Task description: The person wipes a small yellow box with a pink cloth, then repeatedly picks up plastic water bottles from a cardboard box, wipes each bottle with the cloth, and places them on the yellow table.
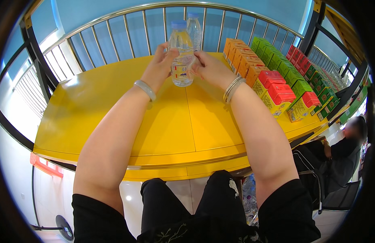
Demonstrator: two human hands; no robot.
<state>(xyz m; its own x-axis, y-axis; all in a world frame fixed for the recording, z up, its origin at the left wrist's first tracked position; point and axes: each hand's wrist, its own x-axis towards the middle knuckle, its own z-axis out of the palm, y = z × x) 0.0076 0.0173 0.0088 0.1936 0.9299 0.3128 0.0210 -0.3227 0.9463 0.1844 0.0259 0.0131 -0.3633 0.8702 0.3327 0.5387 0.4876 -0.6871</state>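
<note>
Before me a clear plastic water bottle [182,57] with a blue cap stands upright over the yellow shelf [163,121]. My left hand [163,60] grips it from the left, the thumb across its front. On its right side is my right hand [207,65], fingers bent at the bottle's lower half; how firmly they touch it is unclear. A second clear bottle [194,30] with a blue cap is close behind the first, partly hidden by it. Whether the front bottle's base rests on the shelf cannot be told.
Rows of orange cartons [242,57], green cartons [275,60] and red-topped cartons [278,94] fill the shelf's right side. A metal railing [125,30] runs behind. Black posts flank the shelf. A person [342,145] sits at the lower right. Bottles [249,194] lie below the shelf.
</note>
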